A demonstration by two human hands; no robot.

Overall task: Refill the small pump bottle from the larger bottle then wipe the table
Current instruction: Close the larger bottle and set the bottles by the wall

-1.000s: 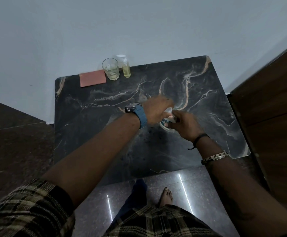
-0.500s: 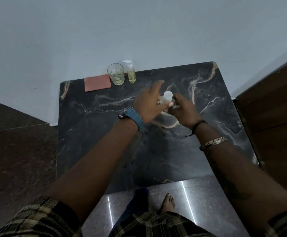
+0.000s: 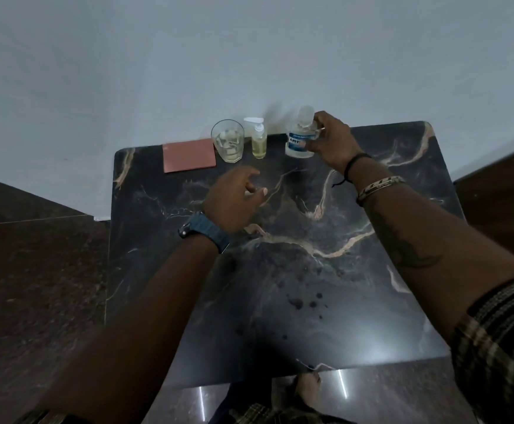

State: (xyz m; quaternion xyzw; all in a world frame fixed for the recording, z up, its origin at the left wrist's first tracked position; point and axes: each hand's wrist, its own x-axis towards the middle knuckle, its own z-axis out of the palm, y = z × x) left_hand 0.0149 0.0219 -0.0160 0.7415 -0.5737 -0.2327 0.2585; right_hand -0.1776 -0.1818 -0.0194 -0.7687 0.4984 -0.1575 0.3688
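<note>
Along the far edge of the dark marble table (image 3: 280, 270), against the wall, a pink cloth (image 3: 189, 155) lies flat at the left — probably kept there for the wiping that comes last. Just right of it stands a glass (image 3: 228, 140) holding a little pale liquid, and just beside that the small pump bottle (image 3: 258, 141), upright, pump on, with yellowish liquid inside. The left hand (image 3: 234, 203) hovers over the table nearer the person, fingers relaxed and holding nothing, a blue watch (image 3: 205, 232) at the wrist. To the right of the pump bottle, the right hand (image 3: 332, 142) wraps its fingers round the larger bottle (image 3: 300, 139), clear with a blue label and its cap on, upright at the back row; whether its base touches the table I cannot tell. Dark drops (image 3: 306, 302) spot the near part of the table, likely what needs wiping.
</note>
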